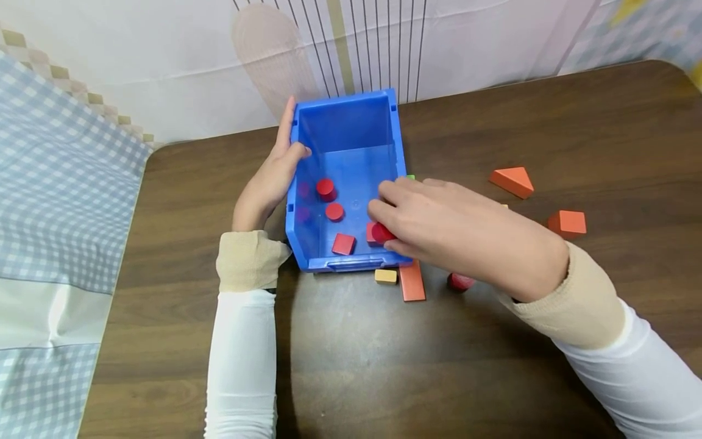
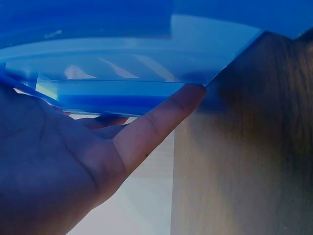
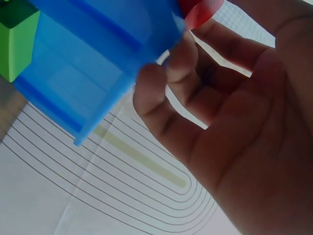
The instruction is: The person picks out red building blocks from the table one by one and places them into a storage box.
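A blue plastic bin [image 1: 351, 125] stands near the table's back edge. My left hand [image 1: 269, 183] holds its left wall, the thumb over the rim and the fingers along the outside. Over the bin's front right corner, my right hand [image 1: 460, 225] pinches a red cylinder block [image 1: 382, 234] by its fingertips; part of that block also shows in the right wrist view. Inside the bin lie a taller red cylinder [image 1: 326, 190], a flatter red cylinder [image 1: 334, 212] and a red square block [image 1: 343, 244]. Another red block [image 1: 371, 234] is partly hidden behind the held one.
In front of the bin lie a small yellow block [image 1: 386, 277] and a flat orange block [image 1: 412, 281]. A red block [image 1: 459, 281] sits below my right hand. Farther right are an orange triangle [image 1: 513, 182] and an orange cube [image 1: 568, 223]. A green block [image 3: 19, 44] stands beside the bin.
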A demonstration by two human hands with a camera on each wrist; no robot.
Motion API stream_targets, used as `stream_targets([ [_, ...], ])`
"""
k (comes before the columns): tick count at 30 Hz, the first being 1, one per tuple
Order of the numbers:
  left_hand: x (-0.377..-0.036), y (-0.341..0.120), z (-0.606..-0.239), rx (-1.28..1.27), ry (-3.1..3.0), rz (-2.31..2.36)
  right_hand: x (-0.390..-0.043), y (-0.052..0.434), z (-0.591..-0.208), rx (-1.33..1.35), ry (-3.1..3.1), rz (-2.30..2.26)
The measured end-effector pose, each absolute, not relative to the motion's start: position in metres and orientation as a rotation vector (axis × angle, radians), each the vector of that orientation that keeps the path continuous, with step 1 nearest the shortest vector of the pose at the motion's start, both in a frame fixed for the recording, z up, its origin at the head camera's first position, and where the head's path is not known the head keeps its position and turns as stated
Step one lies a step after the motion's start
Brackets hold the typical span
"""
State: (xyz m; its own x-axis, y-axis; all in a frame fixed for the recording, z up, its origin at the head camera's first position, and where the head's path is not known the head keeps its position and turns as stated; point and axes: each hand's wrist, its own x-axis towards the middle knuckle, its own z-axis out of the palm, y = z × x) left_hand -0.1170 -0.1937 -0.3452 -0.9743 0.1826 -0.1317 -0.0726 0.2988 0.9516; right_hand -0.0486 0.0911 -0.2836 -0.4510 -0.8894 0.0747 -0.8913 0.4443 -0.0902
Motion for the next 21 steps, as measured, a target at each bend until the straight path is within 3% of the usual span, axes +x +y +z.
stream_targets([
  [21,-0.117,-0.194,-0.346,0.117,2.374,1.718,-0.061,0.076,-0.291,1.589,-2.693,0.155],
])
